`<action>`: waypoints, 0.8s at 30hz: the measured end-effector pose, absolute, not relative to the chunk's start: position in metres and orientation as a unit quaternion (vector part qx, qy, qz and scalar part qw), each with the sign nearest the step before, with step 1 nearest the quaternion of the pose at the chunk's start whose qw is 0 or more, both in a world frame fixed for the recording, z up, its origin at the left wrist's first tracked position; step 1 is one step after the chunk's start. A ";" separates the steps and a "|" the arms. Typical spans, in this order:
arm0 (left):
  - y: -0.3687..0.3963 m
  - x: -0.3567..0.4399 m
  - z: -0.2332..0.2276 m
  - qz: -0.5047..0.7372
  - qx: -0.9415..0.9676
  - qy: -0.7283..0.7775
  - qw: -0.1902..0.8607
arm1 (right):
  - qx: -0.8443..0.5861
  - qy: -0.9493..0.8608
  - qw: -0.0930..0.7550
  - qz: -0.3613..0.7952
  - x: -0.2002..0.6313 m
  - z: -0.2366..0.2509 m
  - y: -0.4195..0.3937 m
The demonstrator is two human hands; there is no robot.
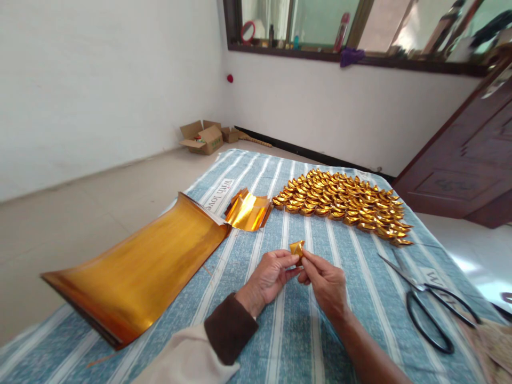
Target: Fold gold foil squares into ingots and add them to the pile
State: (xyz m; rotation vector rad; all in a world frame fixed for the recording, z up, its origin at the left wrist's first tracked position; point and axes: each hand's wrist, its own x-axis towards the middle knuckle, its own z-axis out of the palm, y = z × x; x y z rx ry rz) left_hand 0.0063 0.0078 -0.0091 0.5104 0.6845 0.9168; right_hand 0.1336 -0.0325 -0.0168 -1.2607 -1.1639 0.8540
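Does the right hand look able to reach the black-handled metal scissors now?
Likely yes: only blue-and-white striped cloth shows between the right hand and the scissors. It may first need to release the small folded shiny gold piece it shares with the left hand.

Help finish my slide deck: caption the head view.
Left hand and right hand hold a small gold piece near many boat-shaped pieces.

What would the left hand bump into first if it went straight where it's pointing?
Beyond the small gold piece it holds, the left hand would probably bump the right hand, which holds the same piece from the other side. Exact depth is hard to tell.
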 end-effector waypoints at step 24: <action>0.007 0.006 -0.002 0.427 0.165 0.325 0.827 | -0.551 -0.534 0.558 0.317 0.143 -0.023 -0.028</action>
